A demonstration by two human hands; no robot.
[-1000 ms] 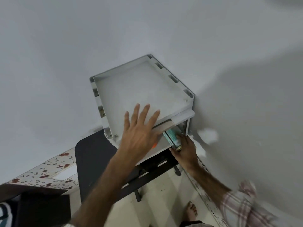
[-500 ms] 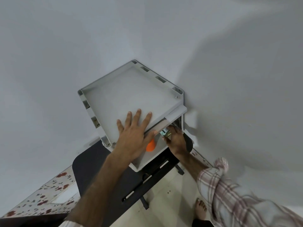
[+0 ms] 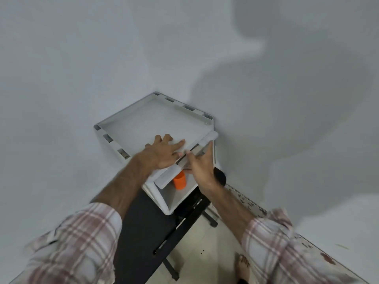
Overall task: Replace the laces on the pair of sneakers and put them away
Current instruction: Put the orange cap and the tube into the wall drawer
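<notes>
No sneakers or laces are in view. A grey plastic drawer unit (image 3: 143, 128) stands in the wall corner. My left hand (image 3: 164, 152) rests flat on its tray-like top, fingers straight. My right hand (image 3: 200, 167) is at the drawer front (image 3: 207, 140), with its fingers curled over the front's upper edge. The drawer (image 3: 172, 199) stands pulled out, and an orange cylinder (image 3: 180, 181) lies inside it. My right hand hides the rest of what is in the drawer.
The unit stands on a black table (image 3: 141, 222) with a black frame. Pale floor tiles and my bare foot (image 3: 244, 265) show below. A flower-patterned surface (image 3: 307, 247) runs along the right wall. Grey walls close in behind and to the right.
The teal box that my right hand held at the drawer opening is no longer visible. That hand has moved up onto the drawer front. My left hand stays on the unit's top.
</notes>
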